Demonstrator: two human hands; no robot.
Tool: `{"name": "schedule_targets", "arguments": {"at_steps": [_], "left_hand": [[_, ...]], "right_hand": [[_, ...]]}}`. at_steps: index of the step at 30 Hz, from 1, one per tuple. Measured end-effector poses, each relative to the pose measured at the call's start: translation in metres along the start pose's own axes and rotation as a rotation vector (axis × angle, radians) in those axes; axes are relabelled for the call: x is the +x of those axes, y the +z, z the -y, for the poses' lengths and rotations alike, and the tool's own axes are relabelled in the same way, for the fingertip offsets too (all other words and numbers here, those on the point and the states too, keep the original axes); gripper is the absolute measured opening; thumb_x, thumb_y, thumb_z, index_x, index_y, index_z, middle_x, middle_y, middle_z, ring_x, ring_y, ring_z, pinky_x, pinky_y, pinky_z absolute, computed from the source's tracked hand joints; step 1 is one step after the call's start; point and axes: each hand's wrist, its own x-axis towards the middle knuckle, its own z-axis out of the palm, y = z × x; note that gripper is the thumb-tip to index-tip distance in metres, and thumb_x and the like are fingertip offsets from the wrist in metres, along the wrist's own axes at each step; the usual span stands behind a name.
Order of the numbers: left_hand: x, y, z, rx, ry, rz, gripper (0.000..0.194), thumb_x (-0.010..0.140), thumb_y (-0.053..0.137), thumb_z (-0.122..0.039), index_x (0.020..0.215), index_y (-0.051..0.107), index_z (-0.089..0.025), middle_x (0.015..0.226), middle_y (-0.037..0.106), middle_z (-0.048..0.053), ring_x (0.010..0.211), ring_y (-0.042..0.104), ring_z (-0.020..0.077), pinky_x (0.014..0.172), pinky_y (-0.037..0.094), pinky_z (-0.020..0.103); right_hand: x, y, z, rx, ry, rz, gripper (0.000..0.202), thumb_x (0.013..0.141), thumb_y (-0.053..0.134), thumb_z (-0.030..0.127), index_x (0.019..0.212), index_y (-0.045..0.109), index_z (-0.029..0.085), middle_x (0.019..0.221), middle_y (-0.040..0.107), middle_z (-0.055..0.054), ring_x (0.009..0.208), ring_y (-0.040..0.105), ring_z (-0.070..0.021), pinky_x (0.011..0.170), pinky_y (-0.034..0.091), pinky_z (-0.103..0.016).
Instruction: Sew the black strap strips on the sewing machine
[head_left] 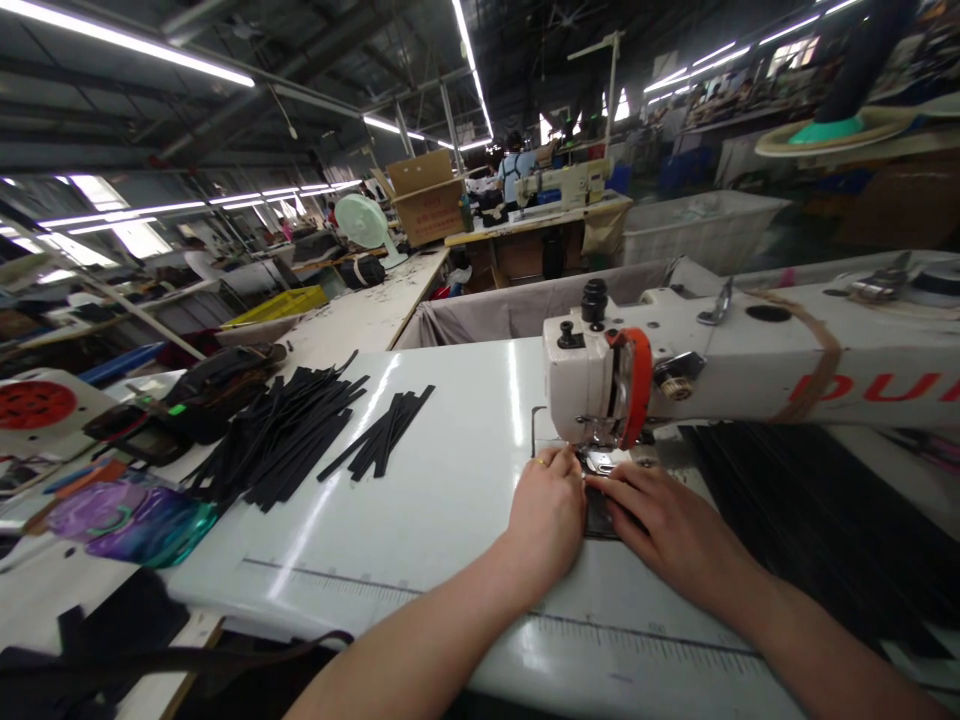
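My left hand (549,508) is closed, its fingers curled together just in front of the presser foot (600,461) of a white sewing machine (585,375). What it pinches is hidden by the fingers. On the other side of the foot, my right hand (667,525) lies low with fingers stretched toward the needle area. A small dark patch (601,518) shows between the hands; whether it is fabric or part of the machine bed I cannot tell. Loose black strips (390,432) lie on the white tabletop (457,480) to the left, beside a larger heap of black strips (300,430).
Long black strips (810,530) lie under the machine arm on the right. A purple and teal pouch (135,520) sits at the left. Behind stand a green fan (364,222), a cardboard box (429,205) and a white bin (697,230). A person (516,168) is farther back.
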Motion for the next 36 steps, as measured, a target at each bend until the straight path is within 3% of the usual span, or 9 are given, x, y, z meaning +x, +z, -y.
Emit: {"name": "schedule_targets", "arguments": {"at_steps": [9,20,26,30,33,36], "left_hand": [[0.003,-0.009,0.002,0.020,0.104,-0.041,0.022,0.094,0.046,-0.014,0.084,0.065,-0.013,0.092,0.066,0.010,0.091,0.057,0.0223,0.089,0.050,0.037],[0.008,-0.011,0.002,0.112,0.130,-0.032,0.020,0.091,0.051,-0.011,0.078,0.066,-0.012,0.085,0.067,0.008,0.084,0.059,0.0220,0.086,0.051,0.035],[0.004,-0.011,0.000,0.049,0.098,-0.019,0.021,0.091,0.049,-0.012,0.082,0.068,-0.010,0.087,0.068,0.011,0.086,0.060,0.0240,0.086,0.051,0.038],[0.005,-0.006,0.015,-0.187,-0.034,-0.087,0.017,0.084,0.053,-0.008,0.086,0.069,-0.014,0.094,0.070,0.008,0.092,0.060,0.0226,0.089,0.051,0.036],[0.013,0.001,0.032,-0.335,-0.176,-0.217,0.031,0.079,0.048,0.003,0.093,0.068,-0.016,0.099,0.069,0.006,0.098,0.059,0.0197,0.091,0.050,0.032],[0.023,0.007,0.041,-0.271,-0.068,-0.200,0.028,0.082,0.047,0.001,0.093,0.067,-0.015,0.108,0.066,0.009,0.110,0.055,0.0220,0.099,0.046,0.036]], "right_hand": [[0.002,-0.001,0.003,0.005,0.020,0.016,0.026,0.089,0.050,0.013,0.111,0.064,0.015,0.098,0.066,-0.010,0.088,0.063,-0.0246,0.076,0.054,-0.040],[0.000,0.000,0.003,0.008,0.015,0.030,0.026,0.089,0.051,0.012,0.113,0.062,0.014,0.101,0.065,-0.011,0.092,0.063,-0.0267,0.079,0.055,-0.044],[0.001,-0.001,0.003,-0.017,-0.007,0.001,0.025,0.091,0.048,0.014,0.111,0.063,0.013,0.098,0.066,-0.012,0.088,0.064,-0.0259,0.076,0.056,-0.042],[0.000,0.000,0.001,-0.031,-0.026,-0.019,0.027,0.092,0.046,0.015,0.114,0.063,0.014,0.104,0.066,-0.013,0.094,0.064,-0.0258,0.079,0.055,-0.040],[-0.001,0.001,0.001,-0.036,-0.022,-0.018,0.028,0.093,0.045,0.016,0.115,0.062,0.014,0.104,0.067,-0.012,0.095,0.064,-0.0258,0.079,0.055,-0.040],[-0.001,0.002,0.001,-0.053,-0.027,-0.019,0.028,0.094,0.043,0.016,0.114,0.062,0.014,0.103,0.067,-0.013,0.094,0.064,-0.0264,0.078,0.056,-0.042]]}}
